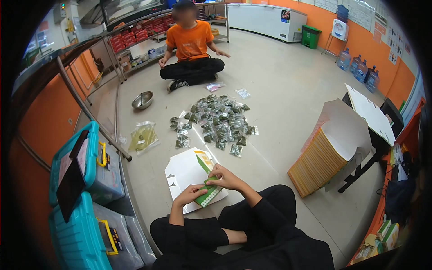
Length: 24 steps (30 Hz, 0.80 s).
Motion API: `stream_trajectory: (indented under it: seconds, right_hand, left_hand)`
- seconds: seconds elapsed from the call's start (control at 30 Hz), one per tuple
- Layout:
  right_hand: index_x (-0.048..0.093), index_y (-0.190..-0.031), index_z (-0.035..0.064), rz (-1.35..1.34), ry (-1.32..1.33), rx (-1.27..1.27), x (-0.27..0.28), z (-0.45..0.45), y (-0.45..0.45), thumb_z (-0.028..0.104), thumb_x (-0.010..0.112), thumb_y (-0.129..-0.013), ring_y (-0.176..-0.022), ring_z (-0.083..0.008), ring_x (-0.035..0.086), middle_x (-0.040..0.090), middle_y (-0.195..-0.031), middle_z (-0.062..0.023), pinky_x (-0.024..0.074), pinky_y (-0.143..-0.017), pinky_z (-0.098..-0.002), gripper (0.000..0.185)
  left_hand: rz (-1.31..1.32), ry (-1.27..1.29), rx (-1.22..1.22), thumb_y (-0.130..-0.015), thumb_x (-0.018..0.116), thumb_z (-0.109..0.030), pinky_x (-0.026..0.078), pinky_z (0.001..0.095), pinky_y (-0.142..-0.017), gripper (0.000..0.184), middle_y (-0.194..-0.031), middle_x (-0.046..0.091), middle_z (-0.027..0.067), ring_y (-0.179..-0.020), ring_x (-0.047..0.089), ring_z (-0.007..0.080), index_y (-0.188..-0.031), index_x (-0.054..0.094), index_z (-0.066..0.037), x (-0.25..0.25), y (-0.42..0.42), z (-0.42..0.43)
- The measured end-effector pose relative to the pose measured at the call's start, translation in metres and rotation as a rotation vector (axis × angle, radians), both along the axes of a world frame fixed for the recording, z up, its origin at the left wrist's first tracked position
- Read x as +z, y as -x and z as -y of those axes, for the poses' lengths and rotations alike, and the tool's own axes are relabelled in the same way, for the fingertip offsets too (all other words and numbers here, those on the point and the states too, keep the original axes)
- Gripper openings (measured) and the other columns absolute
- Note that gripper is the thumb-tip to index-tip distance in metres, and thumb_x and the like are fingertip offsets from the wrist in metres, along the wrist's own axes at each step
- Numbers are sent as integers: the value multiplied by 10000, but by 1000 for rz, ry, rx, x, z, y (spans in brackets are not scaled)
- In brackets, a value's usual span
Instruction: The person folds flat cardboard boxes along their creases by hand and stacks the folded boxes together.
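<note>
1. While the left hand (192, 194) and right hand (223, 177) both grip a green-printed carton (208, 196), it sits over a white card sheet (177, 173) on the floor (270, 135), its print too blurred to read.
2. Just beyond, clear packets (220, 119) lie heaped.
3. Farthest off, a white freezer (263, 20) bears a dark label (285, 16), illegible from here.

The left hand (191, 194) and right hand (223, 177) are gripping a green-and-white carton (209, 194) over flat white cardboard (181, 173), which is lying on the floor (270, 90). From the carton, clear packets (220, 119) of dark green triangular pieces are lying heaped at twelve o'clock; beyond them a person in an orange T-shirt (189, 41) is sitting cross-legged. A steel bowl (142, 103) is resting at eleven o'clock, a yellowish plastic bag (143, 137) at ten, teal-lidded storage bins (78, 229) at nine; a cardboard stack (315, 164) is standing between two and three.
</note>
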State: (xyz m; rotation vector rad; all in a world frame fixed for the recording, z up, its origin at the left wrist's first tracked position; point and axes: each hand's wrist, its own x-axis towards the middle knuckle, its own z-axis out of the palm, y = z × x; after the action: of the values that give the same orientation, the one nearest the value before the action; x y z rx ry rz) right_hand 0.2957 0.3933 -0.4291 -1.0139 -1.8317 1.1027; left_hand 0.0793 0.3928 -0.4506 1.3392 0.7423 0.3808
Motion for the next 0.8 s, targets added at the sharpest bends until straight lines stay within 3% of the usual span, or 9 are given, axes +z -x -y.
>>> stream_trajectory:
  seconds: [0.4, 0.57, 0.8]
  right_hand:
    - [643, -798, 85, 27, 0, 72, -5, 3, 2, 281, 685, -730, -732, -131, 391, 403, -771, -24, 329, -613, -235, 212]
    - [638, -829, 77, 3, -141, -99, 2, 8, 7, 248, 670, -732, -695, -183, 447, 420, -768, -77, 368, -616, -275, 199]
    - [661, -863, 102, 30, -125, -119, -3, 7, 10, 218, 647, -747, -670, -205, 482, 447, -723, -84, 391, -599, -305, 164]
  left_hand:
    - [26, -90, 191, -748, 663, -68, 456, 195, -700, 294, -917, 628, 63, -783, 573, 88, -1020, 601, 25, 15, -3, 1]
    - [38, -125, 299, -720, 679, -30, 472, 201, -703, 309, -864, 631, 69, -762, 586, 94, -1012, 594, 22, 29, -5, -1]
    - [82, -194, 389, -699, 687, -12, 465, 191, -677, 350, -771, 621, 63, -733, 589, 88, -1022, 552, 5, 26, -4, -2]
